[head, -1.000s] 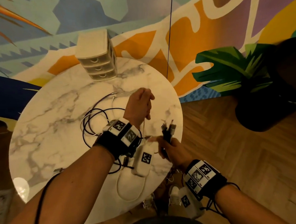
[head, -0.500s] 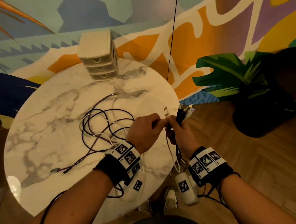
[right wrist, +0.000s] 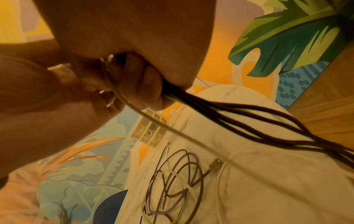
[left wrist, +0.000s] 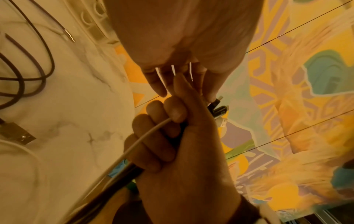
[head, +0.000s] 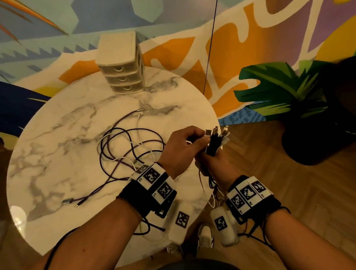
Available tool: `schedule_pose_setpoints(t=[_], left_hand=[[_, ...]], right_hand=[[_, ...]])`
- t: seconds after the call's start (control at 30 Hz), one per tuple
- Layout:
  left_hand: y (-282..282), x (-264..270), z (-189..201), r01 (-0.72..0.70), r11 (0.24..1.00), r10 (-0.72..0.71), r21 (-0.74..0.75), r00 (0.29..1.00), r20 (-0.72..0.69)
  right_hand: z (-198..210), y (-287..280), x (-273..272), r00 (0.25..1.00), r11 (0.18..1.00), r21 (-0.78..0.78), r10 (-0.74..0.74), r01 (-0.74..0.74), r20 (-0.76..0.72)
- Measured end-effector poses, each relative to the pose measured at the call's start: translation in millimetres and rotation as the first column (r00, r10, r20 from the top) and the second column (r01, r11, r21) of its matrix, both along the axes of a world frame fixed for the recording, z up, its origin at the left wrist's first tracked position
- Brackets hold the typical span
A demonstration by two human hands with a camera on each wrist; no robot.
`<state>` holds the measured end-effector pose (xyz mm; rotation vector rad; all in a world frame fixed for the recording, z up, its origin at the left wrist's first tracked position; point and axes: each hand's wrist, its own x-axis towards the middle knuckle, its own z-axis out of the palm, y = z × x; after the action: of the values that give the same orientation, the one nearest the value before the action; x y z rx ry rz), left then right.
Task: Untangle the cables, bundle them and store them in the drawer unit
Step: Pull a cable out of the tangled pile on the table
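Observation:
Near the right edge of the marble table [head: 70, 140], my right hand [head: 210, 160] grips a bunch of cables just below their plugs [head: 216, 137], which stick up out of the fist. My left hand [head: 198, 137] reaches in from the left and pinches at those plugs. In the right wrist view, dark and white cables [right wrist: 249, 121] run from the curled fingers [right wrist: 145, 84] down to the table. A loose tangle of purple, black and white cables [head: 128, 149] lies on the tabletop. The cream drawer unit [head: 120, 65] stands at the table's far edge, all three drawers closed.
A dark plant pot [head: 317, 140] with green leaves stands on the wood floor to the right. A thin black cord [head: 209, 50] hangs down behind the table. A loose USB plug [head: 66, 201] lies at the front left of the table.
My left hand left the tangle and came across to my right hand with a white cable end. Both hands now meet higher up, by the table's right edge.

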<state>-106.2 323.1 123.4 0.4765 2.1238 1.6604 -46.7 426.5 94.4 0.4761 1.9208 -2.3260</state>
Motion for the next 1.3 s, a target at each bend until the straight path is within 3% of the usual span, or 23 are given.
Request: schedule_pose_setpoints(t=[0.17,0.27,0.33,0.37,0.4,0.43,0.47,0.5,0.53,0.57,0.6,0.7,0.83,0.9,1.0,1.07,1.17,1.3], left_hand=[[6,5,13,0.01,0.999,-0.006,0.05,0.997,-0.071],[0,-3,7,-0.106,0.988,0.114,0.109,0.991,-0.075],[-13,-16,-11,-0.167,0.985,0.158,-0.048,0.977,-0.142],[-24,-22,-23,-0.15,0.963,0.109,-0.225,0.977,-0.186],[-36,-25,-38,-0.076,0.895,-0.008,-0.44,0.983,-0.186],[-48,-25,-53,0.049,0.759,-0.163,-0.649,0.98,-0.116],[-59,-20,-69,0.196,0.569,-0.308,-0.799,0.951,0.014],[-69,-11,-86,0.315,0.381,-0.406,-0.869,0.902,0.149],[-78,1,-99,0.378,0.248,-0.465,-0.892,0.854,0.232],[-83,13,-112,0.396,0.179,-0.492,-0.901,0.829,0.267],[-86,25,-121,0.384,0.167,-0.491,-0.908,0.831,0.261],[-81,51,-133,0.322,0.184,-0.461,-0.929,0.863,0.208],[-74,53,-133,0.329,0.184,-0.469,-0.926,0.858,0.211],[-71,47,-121,0.306,0.272,-0.406,-0.912,0.896,0.18],[-51,42,-88,0.189,0.557,-0.264,-0.809,0.964,0.044],[-29,42,-63,0.123,0.677,-0.248,-0.726,0.967,-0.067],[0,52,-35,0.137,0.734,-0.324,-0.665,0.931,-0.166],[11,70,-31,0.235,0.757,-0.389,-0.61,0.912,-0.131]], right_hand=[[-4,-1,-5,0.999,0.996,0.082,0.034,-0.033,-0.01],[-3,-2,-9,0.997,0.999,0.041,-0.025,0.021,0.079],[-4,0,-10,0.989,0.995,0.026,-0.097,0.094,0.112],[-6,2,-10,0.986,0.992,0.022,-0.125,0.124,0.106],[-7,4,-9,0.985,0.99,0.003,-0.143,0.144,0.101],[-8,5,-9,0.982,0.986,-0.035,-0.161,0.165,0.102],[-9,7,-9,0.977,0.977,-0.091,-0.18,0.191,0.111],[-11,9,-8,0.973,0.967,-0.141,-0.197,0.214,0.121],[-12,10,-9,0.97,0.957,-0.178,-0.208,0.228,0.124],[-12,11,-8,0.97,0.951,-0.202,-0.21,0.232,0.126],[-12,13,-8,0.971,0.946,-0.23,-0.204,0.229,0.127],[-10,20,-2,0.987,0.94,-0.312,-0.109,0.14,0.115],[-10,30,4,0.992,0.955,-0.291,-0.027,0.063,0.124],[-12,29,6,0.986,0.976,-0.2,-0.053,0.084,0.156],[-15,25,10,0.962,0.995,0.058,-0.099,0.086,0.255],[-22,19,13,0.944,0.974,0.228,-0.064,-0.012,0.323],[-32,20,14,0.915,0.971,0.237,-0.108,0.014,0.389],[-31,33,12,0.937,0.988,0.155,-0.068,0.014,0.344]])
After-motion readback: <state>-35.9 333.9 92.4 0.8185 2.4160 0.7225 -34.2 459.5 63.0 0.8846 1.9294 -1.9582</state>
